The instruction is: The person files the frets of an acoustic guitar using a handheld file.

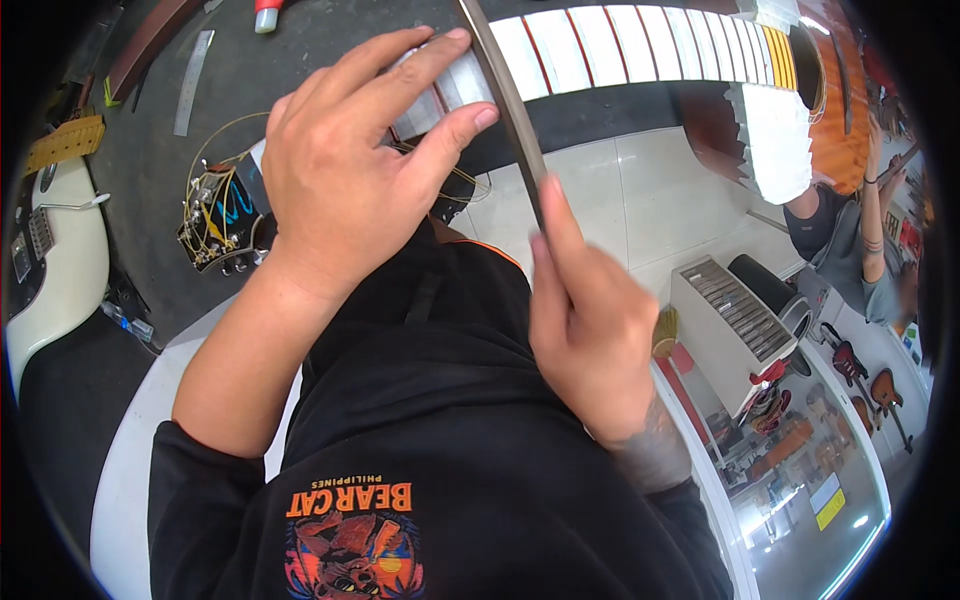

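An acoustic guitar neck [625, 48] runs from upper left to upper right, its fretboard covered in white tape with dark reddish fret lines showing. Yellow strips mark the end near the sound hole [806, 70]. My left hand [345, 150] is closed over the neck, fingers on the far side and thumb at the near edge. In my right hand [600, 310], slightly blurred, is a long narrow metal file [511, 105], slanting across the fretboard just right of my left fingers. Left of my left wrist shows the headstock [215, 225] with loose strings; part of the neck is hidden.
A white electric guitar [75, 240] lies at far left on the dark bench mat [130, 200]. A steel ruler [194, 82] and a red-and-white bottle [267, 20] lie beyond. At right stand a grey box [700, 285], a glass-topped case [810, 480] and another person [845, 225].
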Tool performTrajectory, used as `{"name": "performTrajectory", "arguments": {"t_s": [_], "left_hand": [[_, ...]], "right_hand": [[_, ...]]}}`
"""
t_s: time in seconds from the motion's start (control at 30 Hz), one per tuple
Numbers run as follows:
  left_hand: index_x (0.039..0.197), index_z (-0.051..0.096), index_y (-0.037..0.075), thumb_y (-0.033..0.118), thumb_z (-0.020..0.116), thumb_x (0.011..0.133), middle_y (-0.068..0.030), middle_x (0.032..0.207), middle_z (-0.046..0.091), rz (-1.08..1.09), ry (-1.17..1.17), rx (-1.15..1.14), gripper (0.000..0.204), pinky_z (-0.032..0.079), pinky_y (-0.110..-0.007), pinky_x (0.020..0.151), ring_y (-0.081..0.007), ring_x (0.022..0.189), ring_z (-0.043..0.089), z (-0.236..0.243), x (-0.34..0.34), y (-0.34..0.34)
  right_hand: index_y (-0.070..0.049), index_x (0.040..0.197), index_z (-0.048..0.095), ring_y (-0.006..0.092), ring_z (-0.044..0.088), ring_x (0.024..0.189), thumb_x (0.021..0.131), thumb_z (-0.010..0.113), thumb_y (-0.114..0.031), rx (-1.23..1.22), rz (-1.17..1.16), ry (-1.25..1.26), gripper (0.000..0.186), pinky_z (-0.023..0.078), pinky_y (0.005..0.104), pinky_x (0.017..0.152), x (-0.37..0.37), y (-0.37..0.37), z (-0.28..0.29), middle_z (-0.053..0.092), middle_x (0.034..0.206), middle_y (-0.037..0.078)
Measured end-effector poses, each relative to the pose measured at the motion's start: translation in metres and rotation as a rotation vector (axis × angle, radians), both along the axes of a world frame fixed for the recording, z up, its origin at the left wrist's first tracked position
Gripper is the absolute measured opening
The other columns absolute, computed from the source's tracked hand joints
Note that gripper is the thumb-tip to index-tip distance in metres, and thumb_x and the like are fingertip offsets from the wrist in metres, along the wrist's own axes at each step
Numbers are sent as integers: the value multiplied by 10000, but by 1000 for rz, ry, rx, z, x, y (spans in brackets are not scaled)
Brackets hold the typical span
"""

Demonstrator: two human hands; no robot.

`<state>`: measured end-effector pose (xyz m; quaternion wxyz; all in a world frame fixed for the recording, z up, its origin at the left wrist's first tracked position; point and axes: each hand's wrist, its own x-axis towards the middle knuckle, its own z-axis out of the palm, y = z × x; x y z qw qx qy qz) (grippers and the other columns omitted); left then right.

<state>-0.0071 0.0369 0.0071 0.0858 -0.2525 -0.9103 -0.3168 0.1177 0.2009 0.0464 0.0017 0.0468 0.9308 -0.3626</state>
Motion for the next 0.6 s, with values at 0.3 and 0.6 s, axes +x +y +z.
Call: {"name": "performTrajectory", "arguments": {"t_s": [0.3,0.6], "left_hand": [[1177,774,108,266,871,771,-87,1170,752,13,-8,-21,447,548,-348,851,-269,997,728,1,1,-3],[1177,775,132,300,864,777,-60,1181,750,20,0,-30,443,526,-339,854,-244,1011,720,0,0,-3]], "right_hand": [[27,1390,606,239,593,538,892,668,96,3,26,79,506,485,329,544,30,5,-17,606,677,148],[0,1400,607,234,596,548,924,675,44,96,25,-15,483,496,331,567,-5,-6,-5,620,691,150]]}}
